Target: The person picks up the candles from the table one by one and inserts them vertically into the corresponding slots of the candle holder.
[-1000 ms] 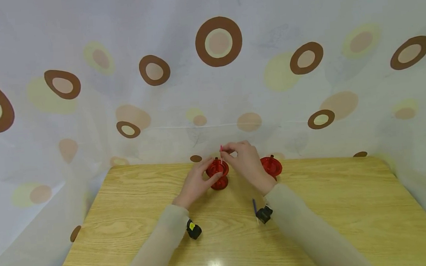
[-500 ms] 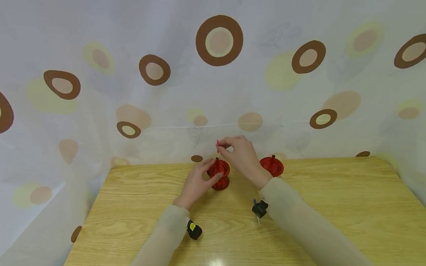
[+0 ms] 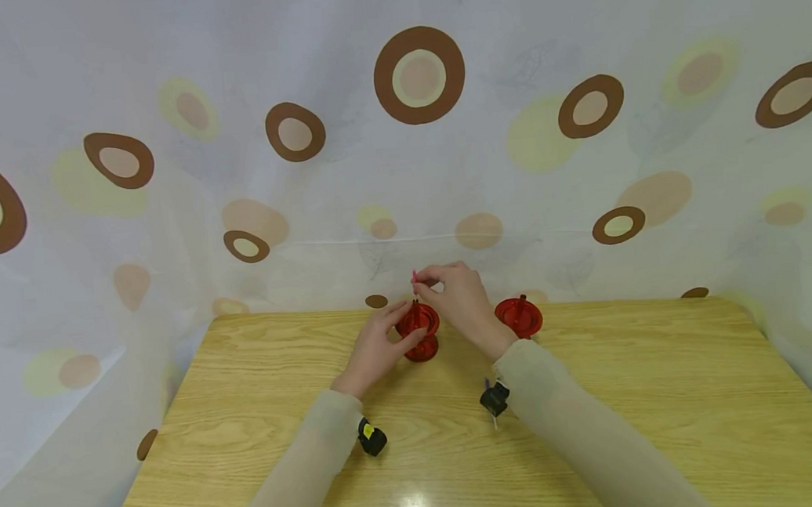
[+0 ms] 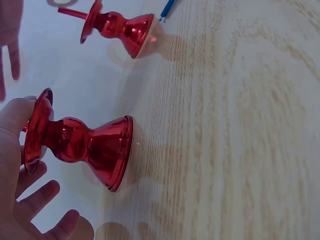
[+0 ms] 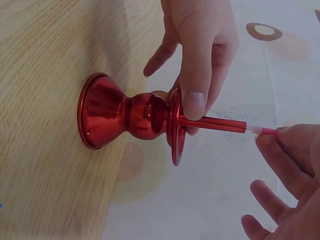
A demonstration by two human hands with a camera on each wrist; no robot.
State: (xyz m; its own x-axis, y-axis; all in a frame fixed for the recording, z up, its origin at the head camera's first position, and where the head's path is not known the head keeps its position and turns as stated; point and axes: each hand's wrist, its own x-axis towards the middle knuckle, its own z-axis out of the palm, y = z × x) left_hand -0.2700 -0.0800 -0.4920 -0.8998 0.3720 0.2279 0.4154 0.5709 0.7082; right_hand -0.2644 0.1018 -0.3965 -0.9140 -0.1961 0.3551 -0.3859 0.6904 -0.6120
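A shiny red candle holder stands upright at the table's back edge. My left hand grips its round dish, thumb on the near side; in the right wrist view the thumb lies at the base of the upright tube. Between thumb and fingertips, my right hand pinches a thin pink stick with a white lower end. That white end is right at the tube's mouth, in line with it. The other fingers of the right hand spread away from the holder.
A second red candle holder stands to the right, partly behind the right wrist. A thin blue stick with a white end lies on the wooden table, partly hidden by the right wrist camera. A patterned curtain hangs behind.
My right hand has moved slightly left and brought the pink stick from beside the candle holder to over its tube, then lowered it a little. The left hand keeps its grip.
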